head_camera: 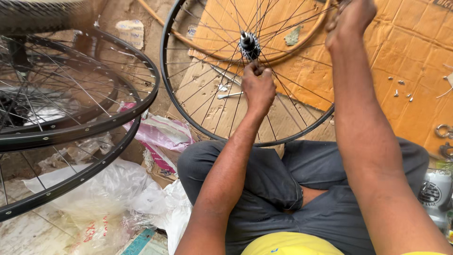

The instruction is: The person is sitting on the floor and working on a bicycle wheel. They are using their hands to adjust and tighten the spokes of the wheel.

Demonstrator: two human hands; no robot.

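Note:
A black bicycle wheel rim (pixel 163 71) with thin spokes stands tilted in front of me, its toothed hub (pixel 248 45) at the centre. My left hand (pixel 257 87) is closed on the spokes just below the hub. My right hand (pixel 350 20) reaches up to the wheel's upper right edge with fingers curled; what it grips is cut off by the frame's top. My knees in grey trousers (pixel 264 179) lie under the wheel.
Two more black spoked wheels (pixel 108 123) are stacked at the left. Flattened cardboard (pixel 410 56) carries small screws (pixel 398 89) and a tan rim (pixel 302 45). Crumpled plastic bags (pixel 108 198) lie at lower left. A can (pixel 436 193) stands at the right.

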